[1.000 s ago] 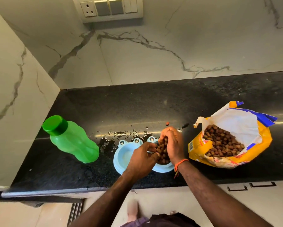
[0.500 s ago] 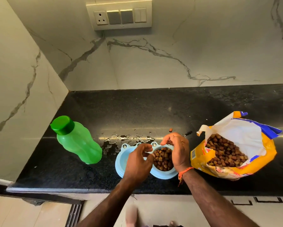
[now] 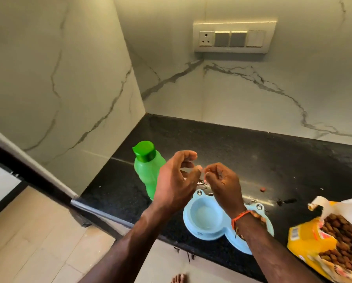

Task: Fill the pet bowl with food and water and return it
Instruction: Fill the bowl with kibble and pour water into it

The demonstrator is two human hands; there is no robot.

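Having just let go of kibble, the person's left hand and right hand are lifting loosely curled and empty above the blue pet bowl on the bench, green bottle at nine o'clock, suggesting water next.

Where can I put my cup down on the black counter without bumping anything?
The counter is bare along the back, between the wall and the green bottle. It is crowded at the front edge: the blue pet bowl, both hands and the food bag. Puddles and stray kibble lie mid-counter.
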